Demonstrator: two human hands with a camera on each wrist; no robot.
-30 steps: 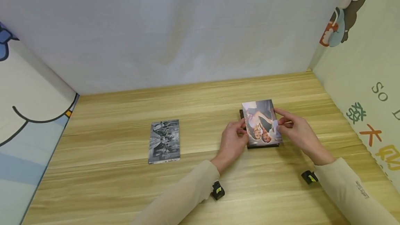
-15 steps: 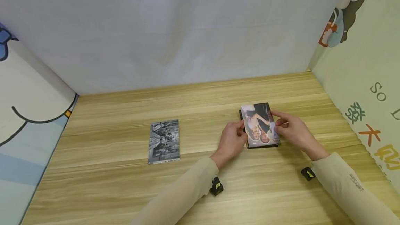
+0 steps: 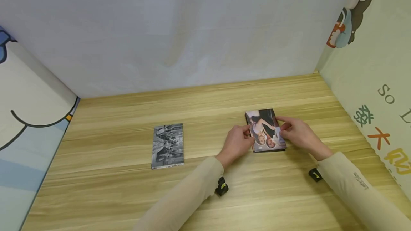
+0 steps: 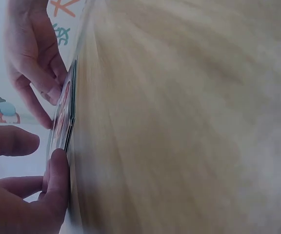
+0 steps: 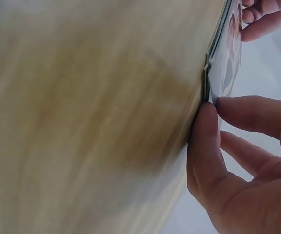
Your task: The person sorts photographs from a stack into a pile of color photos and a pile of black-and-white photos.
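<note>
On the right half of the wooden table lies a small stack of photo cards [image 3: 264, 129], topped by a colour photo of two people whose heads point toward the camera wearer. Dark edges of the lower cards show along its near side. My left hand [image 3: 236, 143] holds the stack's left edge, thumb and fingertips right at the side. At the right edge, my right hand [image 3: 302, 134] pinches the cards, its thumb [image 5: 206, 126] against the side and its index finger over the top. A separate black-and-white photo card [image 3: 167, 145] lies flat to the left.
The wooden table [image 3: 125, 195] meets a pale cloth wall [image 3: 192, 45] at the back. A printed panel with drawings and lettering [image 3: 379, 138] borders the right, and a cartoon panel [image 3: 29, 117] the left. Black wrist cameras [image 3: 221, 187] hang beneath both sleeves.
The top photo has come down toward the near left and now lies more squarely over the cards beneath. My right hand has moved slightly left with it; the left hand has barely moved.
</note>
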